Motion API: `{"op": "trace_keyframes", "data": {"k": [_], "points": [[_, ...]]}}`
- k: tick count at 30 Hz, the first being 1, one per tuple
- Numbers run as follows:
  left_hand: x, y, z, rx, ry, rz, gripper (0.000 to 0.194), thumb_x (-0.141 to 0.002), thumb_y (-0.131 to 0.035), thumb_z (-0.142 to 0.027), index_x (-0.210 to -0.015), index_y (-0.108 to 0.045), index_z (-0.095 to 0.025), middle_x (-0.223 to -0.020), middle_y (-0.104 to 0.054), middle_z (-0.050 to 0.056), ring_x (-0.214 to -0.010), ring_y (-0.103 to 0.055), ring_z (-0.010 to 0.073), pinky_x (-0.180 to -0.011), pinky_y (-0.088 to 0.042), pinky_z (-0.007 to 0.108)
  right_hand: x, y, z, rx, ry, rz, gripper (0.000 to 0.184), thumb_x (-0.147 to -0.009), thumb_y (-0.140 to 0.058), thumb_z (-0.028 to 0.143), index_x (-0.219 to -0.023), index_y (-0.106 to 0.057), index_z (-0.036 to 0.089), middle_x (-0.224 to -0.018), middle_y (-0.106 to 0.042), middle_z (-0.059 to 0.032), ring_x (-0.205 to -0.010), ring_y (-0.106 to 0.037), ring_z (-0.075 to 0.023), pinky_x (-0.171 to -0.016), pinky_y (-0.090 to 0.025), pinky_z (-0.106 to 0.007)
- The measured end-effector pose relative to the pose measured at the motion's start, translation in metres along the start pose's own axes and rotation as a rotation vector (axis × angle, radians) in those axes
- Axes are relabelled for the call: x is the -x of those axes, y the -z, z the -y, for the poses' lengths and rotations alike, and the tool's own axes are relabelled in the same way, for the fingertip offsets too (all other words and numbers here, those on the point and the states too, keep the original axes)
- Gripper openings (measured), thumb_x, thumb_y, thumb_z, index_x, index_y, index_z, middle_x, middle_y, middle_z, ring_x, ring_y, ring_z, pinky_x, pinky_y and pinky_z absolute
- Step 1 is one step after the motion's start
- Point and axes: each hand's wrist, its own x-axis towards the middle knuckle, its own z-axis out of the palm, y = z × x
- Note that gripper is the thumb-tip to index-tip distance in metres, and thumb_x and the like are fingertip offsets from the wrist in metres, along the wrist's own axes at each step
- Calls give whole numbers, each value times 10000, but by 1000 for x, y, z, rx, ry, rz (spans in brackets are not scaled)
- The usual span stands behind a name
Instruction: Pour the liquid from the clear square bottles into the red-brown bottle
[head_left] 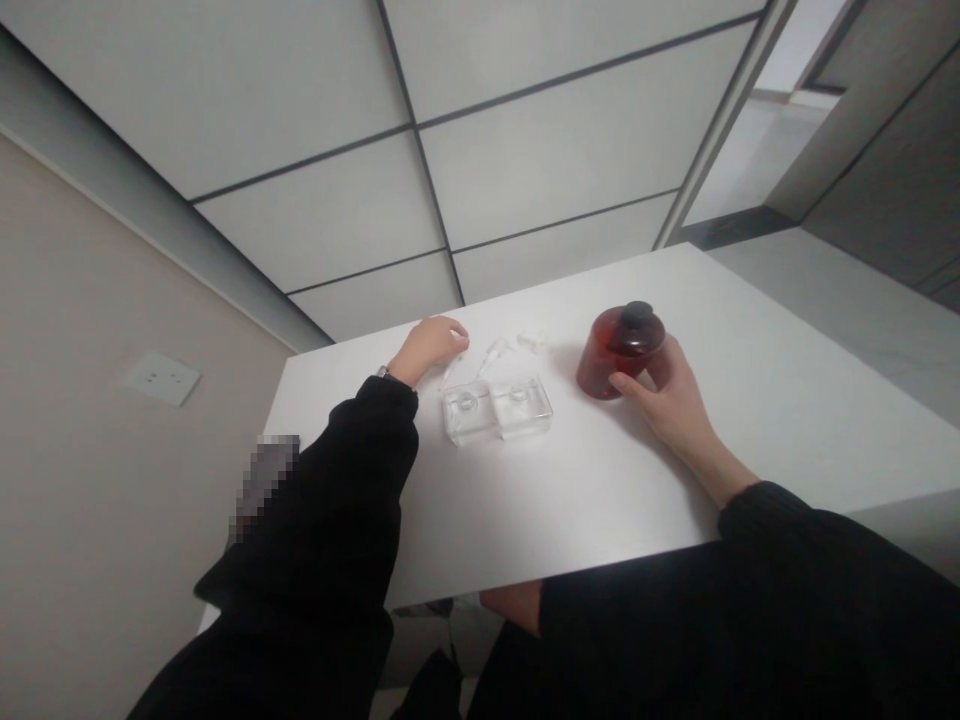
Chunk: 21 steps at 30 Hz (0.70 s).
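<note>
My right hand (664, 400) is wrapped round the side of a translucent dark red bottle (600, 355) with a black knob-like cap, over the right part of the table. Its thumb lies across the front of the bottle, and the other fingers are mostly hidden behind it. My left hand (431, 348) is at the table's far left, its fingers curled in; whatever they hold, if anything, is hidden. Just in front of it stands a clear two-part plastic box (497, 410) with a round shape in each half. Behind the box lie small whitish pieces (495, 352), too blurred to name.
The white table (540, 510) stands against pale wall panels (570, 150). A wall socket (165, 378) is on the left wall. A pixelated object (266, 480) shows beside my left sleeve. Floor and a doorway lie beyond the table to the right.
</note>
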Motion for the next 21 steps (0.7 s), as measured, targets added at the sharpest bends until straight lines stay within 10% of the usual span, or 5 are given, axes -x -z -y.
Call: {"op": "trace_keyframes", "data": {"k": [9, 14, 21], "points": [[92, 69, -15, 545, -218, -453, 353, -891, -753, -461, -1122, -797, -198, -1071, -811, 78, -904, -745, 188, -840, -578, 300, 1, 4, -4, -66, 3, -65, 745, -875, -653, 781, -1431, -500, 310, -1512, -593, -137, -1439, -564, -346, -1255, -383, -686], [134, 54, -29, 743, -213, -578, 390, -824, -830, -478, -1086, -787, -191, -1062, -809, 75, -940, -758, 181, -890, -621, 307, 0, 5, 0, -50, 16, -73, 701, -890, -621, 796, -1377, -527, 301, -1434, -642, -145, -1336, -629, -330, -1189, -477, -643], [132, 34, -21, 758, -161, -636, 423, -834, -820, -521, -1091, -793, -186, -1094, -810, 90, -948, -759, 184, -900, -627, 317, 1, 7, 10, 6, 26, -74, 666, -915, -576, 803, -1355, -543, 304, -1403, -667, -142, -1281, -656, -321, -1129, -537, -608]]}}
